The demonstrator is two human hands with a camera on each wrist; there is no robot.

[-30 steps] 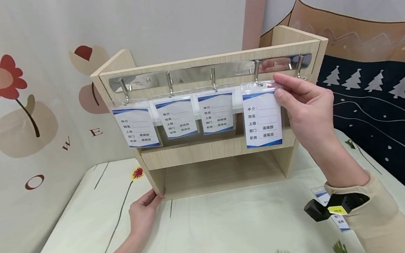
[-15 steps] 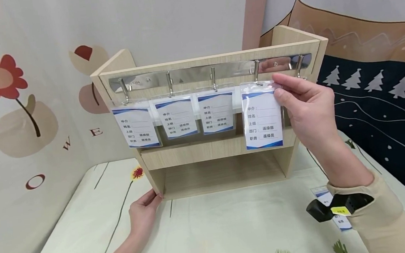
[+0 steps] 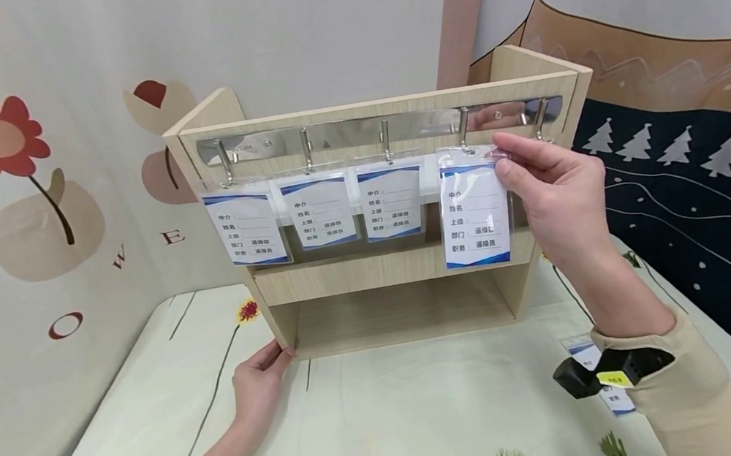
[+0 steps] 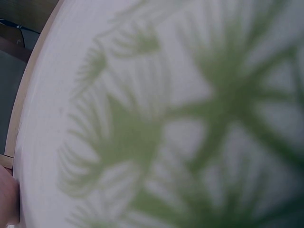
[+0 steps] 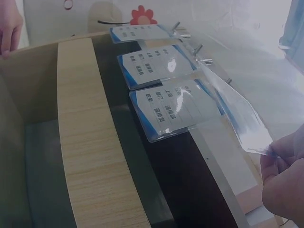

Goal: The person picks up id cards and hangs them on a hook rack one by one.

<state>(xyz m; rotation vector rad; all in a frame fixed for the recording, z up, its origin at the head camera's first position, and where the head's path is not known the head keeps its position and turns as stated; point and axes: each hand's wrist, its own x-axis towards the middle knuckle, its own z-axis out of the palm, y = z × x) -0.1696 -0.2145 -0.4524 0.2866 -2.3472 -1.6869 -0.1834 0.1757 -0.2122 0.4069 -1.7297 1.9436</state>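
In the head view my right hand [image 3: 557,195] pinches the upper right edge of a clear plastic name badge [image 3: 475,214] between thumb and fingers. The badge's top edge is at the tip of the fourth hook [image 3: 464,127]; whether the hook passes through its slot I cannot tell. In the right wrist view the same badge [image 5: 240,114] tilts away from the others. Three similar badges [image 3: 249,228] hang from the hooks to its left. My left hand [image 3: 260,385] holds the lower left corner of the wooden shelf [image 3: 383,270], thumb at the front.
A metal hook strip [image 3: 343,135] runs along the shelf's top board, its rightmost hook [image 3: 541,119] partly behind my right hand. Another badge [image 3: 613,399] lies on the patterned tablecloth [image 3: 423,413], partly covered by my right wrist camera [image 3: 607,372]. Printed curtains stand behind.
The badge in my right hand has shifted very slightly, down and then a little right, at the fourth hook. My left hand stays at the shelf corner.
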